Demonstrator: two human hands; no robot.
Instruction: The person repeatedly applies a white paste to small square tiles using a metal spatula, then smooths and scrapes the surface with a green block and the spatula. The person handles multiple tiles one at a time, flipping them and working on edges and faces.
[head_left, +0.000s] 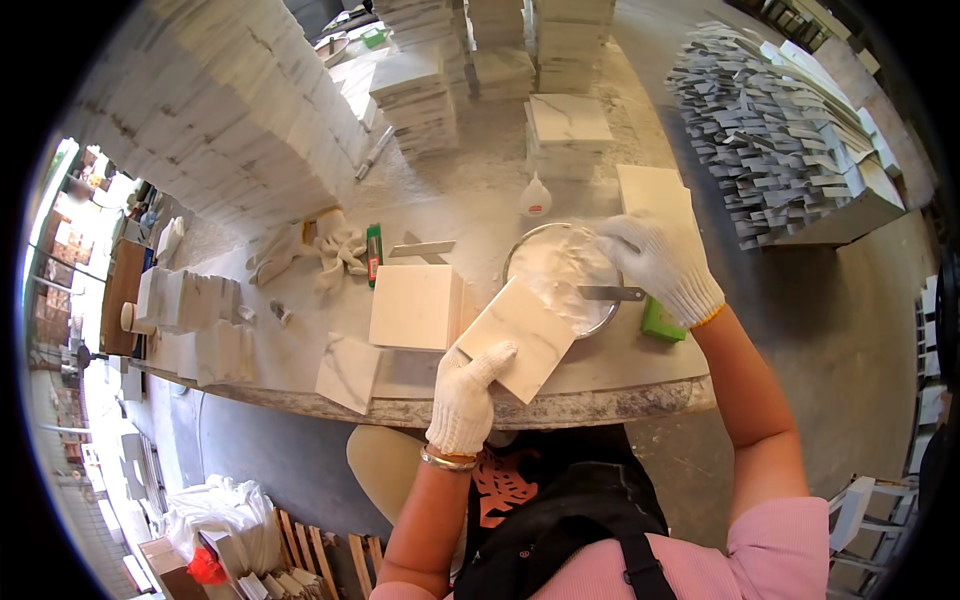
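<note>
My left hand (464, 400), in a white knit glove, grips a white marble tile (524, 338) with grey veins by its lower left edge, thumb on top. The tile is tilted and overlaps the near side of a round metal bowl (507, 262) filled with white powder or paste (560, 260). Over the bowl's right rim is my gloved right hand (662, 268), fingers drawn together; what they pinch, if anything, is hidden. Just below those fingers, a flat metal strip (612, 293) with a hole in its end lies across the rim.
A tile stack (415, 308) and a loose tile (348, 372) sit left of the bowl. Behind are a squeeze bottle (536, 196) and tall tile piles (230, 110). A green block (663, 320) lies at right, spare gloves (342, 250) at left. The table's edge (600, 405) curves before me.
</note>
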